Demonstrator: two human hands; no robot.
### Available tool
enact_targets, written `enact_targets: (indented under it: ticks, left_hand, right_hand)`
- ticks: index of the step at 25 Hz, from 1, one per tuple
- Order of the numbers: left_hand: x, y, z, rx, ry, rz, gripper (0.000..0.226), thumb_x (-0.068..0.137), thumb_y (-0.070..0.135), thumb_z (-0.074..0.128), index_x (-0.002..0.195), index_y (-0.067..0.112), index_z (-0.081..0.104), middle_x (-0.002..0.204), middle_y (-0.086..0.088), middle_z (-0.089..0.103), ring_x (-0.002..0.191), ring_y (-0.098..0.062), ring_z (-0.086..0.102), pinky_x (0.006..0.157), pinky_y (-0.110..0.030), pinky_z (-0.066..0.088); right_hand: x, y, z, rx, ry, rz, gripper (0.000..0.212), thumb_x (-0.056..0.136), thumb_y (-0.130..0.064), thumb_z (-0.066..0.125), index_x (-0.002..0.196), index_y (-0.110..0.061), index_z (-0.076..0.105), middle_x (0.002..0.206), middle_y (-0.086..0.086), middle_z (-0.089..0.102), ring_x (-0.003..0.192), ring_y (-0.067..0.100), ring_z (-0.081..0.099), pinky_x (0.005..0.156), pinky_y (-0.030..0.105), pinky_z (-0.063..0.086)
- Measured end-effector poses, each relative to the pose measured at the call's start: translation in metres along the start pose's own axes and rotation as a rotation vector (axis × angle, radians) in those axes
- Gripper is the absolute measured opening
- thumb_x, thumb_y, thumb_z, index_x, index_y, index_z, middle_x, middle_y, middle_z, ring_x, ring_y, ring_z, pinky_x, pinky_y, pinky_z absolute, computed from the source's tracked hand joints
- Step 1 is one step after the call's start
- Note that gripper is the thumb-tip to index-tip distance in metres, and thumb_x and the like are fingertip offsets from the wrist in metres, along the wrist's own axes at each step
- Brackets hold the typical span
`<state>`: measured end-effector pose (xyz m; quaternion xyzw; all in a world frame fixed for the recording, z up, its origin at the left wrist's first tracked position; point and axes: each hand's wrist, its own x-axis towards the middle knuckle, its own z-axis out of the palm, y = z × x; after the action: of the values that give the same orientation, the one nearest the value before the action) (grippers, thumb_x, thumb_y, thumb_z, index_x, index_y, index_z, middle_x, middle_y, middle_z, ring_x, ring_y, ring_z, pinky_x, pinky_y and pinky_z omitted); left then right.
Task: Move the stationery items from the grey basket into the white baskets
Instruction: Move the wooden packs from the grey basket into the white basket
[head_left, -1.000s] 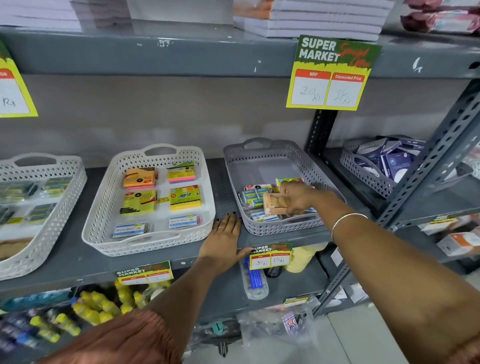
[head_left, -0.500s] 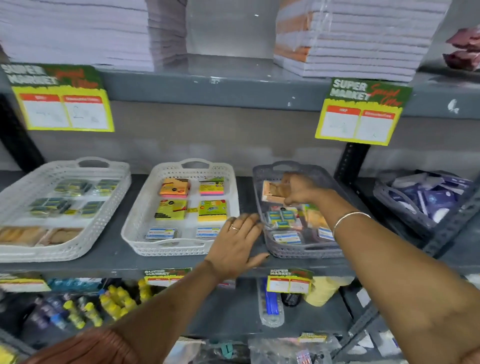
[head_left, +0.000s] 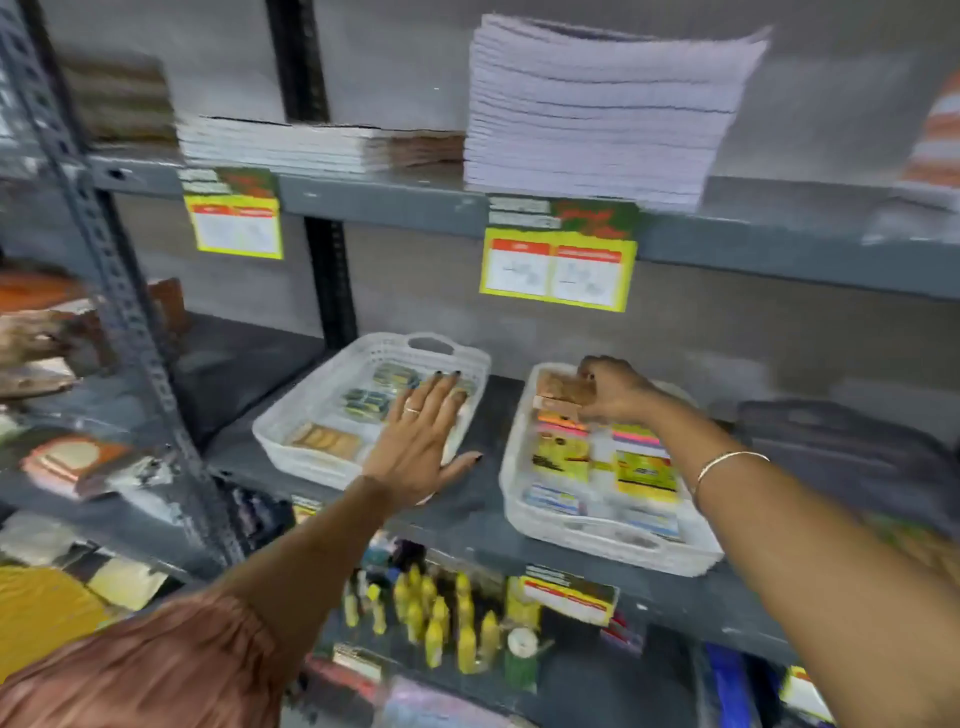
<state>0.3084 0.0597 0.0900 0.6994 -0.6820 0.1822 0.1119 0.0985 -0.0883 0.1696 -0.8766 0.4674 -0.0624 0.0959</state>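
Note:
My right hand (head_left: 615, 389) grips a tan block-shaped pack (head_left: 563, 392) over the far end of a white basket (head_left: 597, 538) that holds yellow, orange and pink sticky-note pads. My left hand (head_left: 421, 447) is flat, fingers spread, over the near right corner of a second white basket (head_left: 306, 410) that holds green packs and tan items. The grey basket (head_left: 831, 447) lies blurred at the right edge, behind my right forearm; its contents cannot be made out.
Both white baskets sit on a grey metal shelf (head_left: 467, 519). Yellow price tags (head_left: 558, 270) hang from the shelf above, which carries stacks of notebooks (head_left: 592, 114). A slotted upright (head_left: 119, 291) stands at left. Yellow bottles (head_left: 441, 618) fill the shelf below.
My right hand carried the tan pack out of the grey basket leftward to the sticky-note white basket. My left hand left the shelf edge and moved onto the left white basket. The view swung left.

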Motion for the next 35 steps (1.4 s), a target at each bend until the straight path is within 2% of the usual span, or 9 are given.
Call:
enact_targets:
  ticks: [4,9,11,14,19,25,28,32,35]
  left_hand:
    - [-0.026,-0.124,0.002,-0.018,-0.003,-0.056,0.091,0.084,0.072,0.008,0.13,0.001,0.043,0.141,-0.021,0.041,0.131,-0.036,0.035,0.104,-0.048,0.026]
    - [-0.06,-0.18,0.006,-0.041,-0.105,-0.184,0.096,0.083,0.073,0.006,0.126,-0.004,0.044,0.133,-0.025,0.048,0.123,-0.041,0.044,0.096,-0.053,0.041]
    - [-0.083,-0.276,0.029,-0.085,-0.331,-0.231,0.098,0.083,0.073,0.006,0.128,-0.006,0.043,0.132,-0.026,0.049,0.12,-0.04,0.047,0.095,-0.052,0.044]
    - [-0.087,-0.274,0.049,-0.055,-0.376,-0.153,0.11,0.076,0.08,0.001,0.135,-0.007,0.035,0.139,-0.026,0.042,0.127,-0.037,0.042,0.102,-0.047,0.038]
    - [-0.082,-0.286,0.084,-0.156,-0.401,-0.035,0.136,0.042,0.095,-0.009,0.146,0.007,0.006,0.156,-0.01,0.007,0.143,-0.024,0.002,0.115,-0.042,0.008]
    - [-0.09,-0.288,0.108,-0.181,-0.366,-0.037,0.11,0.061,0.081,0.023,0.145,0.011,0.013,0.153,-0.008,0.017,0.141,-0.026,0.01,0.115,-0.047,0.01]
    - [-0.091,-0.288,0.112,-0.159,-0.336,-0.026,0.106,0.065,0.079,0.024,0.145,0.011,0.016,0.152,-0.01,0.02,0.14,-0.027,0.014,0.115,-0.048,0.011]
    - [-0.093,-0.288,0.114,-0.142,-0.311,-0.018,0.102,0.068,0.078,0.027,0.144,0.011,0.018,0.151,-0.01,0.024,0.139,-0.027,0.018,0.114,-0.049,0.014]
    - [-0.092,-0.287,0.113,-0.138,-0.321,-0.021,0.104,0.068,0.079,0.025,0.145,0.011,0.015,0.152,-0.009,0.022,0.14,-0.026,0.014,0.115,-0.049,0.012]
  right_hand:
    - [0.028,-0.105,0.039,0.108,0.005,-0.068,0.027,0.073,-0.028,0.075,0.086,-0.015,0.056,0.094,0.012,0.059,0.086,0.017,0.051,0.066,0.029,0.038]
    - [0.045,-0.156,0.078,0.117,-0.091,-0.09,0.035,0.076,-0.027,0.074,0.093,-0.014,0.047,0.094,0.012,0.051,0.088,0.021,0.049,0.056,0.027,0.032]
    - [0.09,-0.241,0.118,0.094,-0.113,-0.066,0.045,0.076,-0.027,0.075,0.109,-0.007,0.052,0.109,0.016,0.056,0.104,0.027,0.054,0.067,0.03,0.039]
    - [0.09,-0.247,0.124,0.041,-0.113,-0.069,0.061,0.078,-0.029,0.073,0.124,0.001,0.047,0.129,0.02,0.053,0.119,0.034,0.05,0.089,0.035,0.044]
    - [0.112,-0.273,0.152,-0.001,-0.193,-0.081,0.06,0.074,-0.029,0.075,0.119,0.001,0.051,0.124,0.019,0.057,0.114,0.033,0.054,0.086,0.033,0.045]
    - [0.12,-0.281,0.17,-0.016,-0.278,-0.106,0.058,0.073,-0.028,0.076,0.117,-0.002,0.051,0.117,0.02,0.061,0.107,0.032,0.058,0.072,0.026,0.037]
    - [0.118,-0.28,0.168,-0.044,-0.297,-0.128,0.073,0.073,-0.031,0.077,0.13,-0.002,0.042,0.127,0.02,0.056,0.116,0.032,0.054,0.08,0.028,0.041]
    - [0.114,-0.287,0.165,-0.131,-0.277,-0.23,0.089,0.073,-0.031,0.078,0.144,-0.005,0.03,0.147,0.016,0.041,0.133,0.031,0.041,0.106,0.035,0.04]
    - [0.114,-0.29,0.171,-0.169,-0.27,-0.255,0.075,0.074,-0.026,0.077,0.136,-0.007,0.04,0.136,0.015,0.049,0.124,0.031,0.047,0.098,0.037,0.044]
